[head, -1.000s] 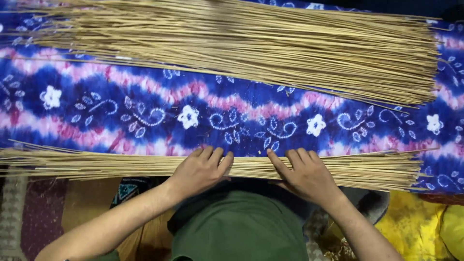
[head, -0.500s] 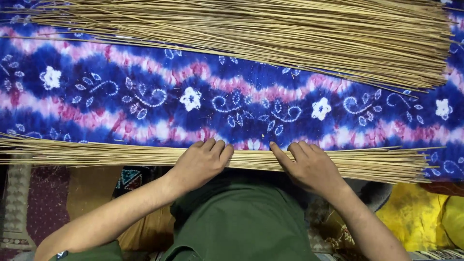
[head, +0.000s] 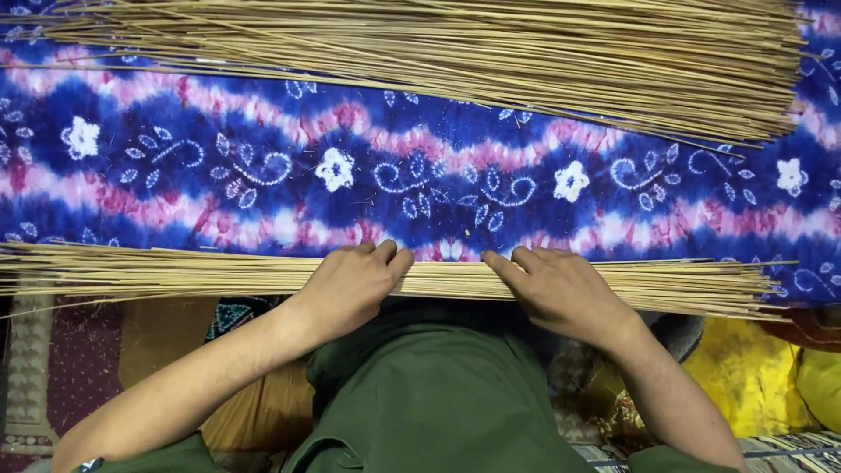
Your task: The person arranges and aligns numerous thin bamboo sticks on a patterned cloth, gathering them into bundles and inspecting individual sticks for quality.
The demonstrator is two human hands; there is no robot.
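Hands, left hand [head: 350, 285] and right hand [head: 561, 293], press flat and open on the near row of sticks [head: 175, 273], apparently evening it; next needs gentle spreading.

we see a bright, even light from above. the blue cloth [head: 420, 175] shows strong colours with no glare. soft dark shadows sit under our hands [head: 455, 293]. the sticks [head: 175, 273] look sharp, and the corners look a little blurry.

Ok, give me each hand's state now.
Left hand: open, flat on the near sticks.
Right hand: open, flat on the same sticks.
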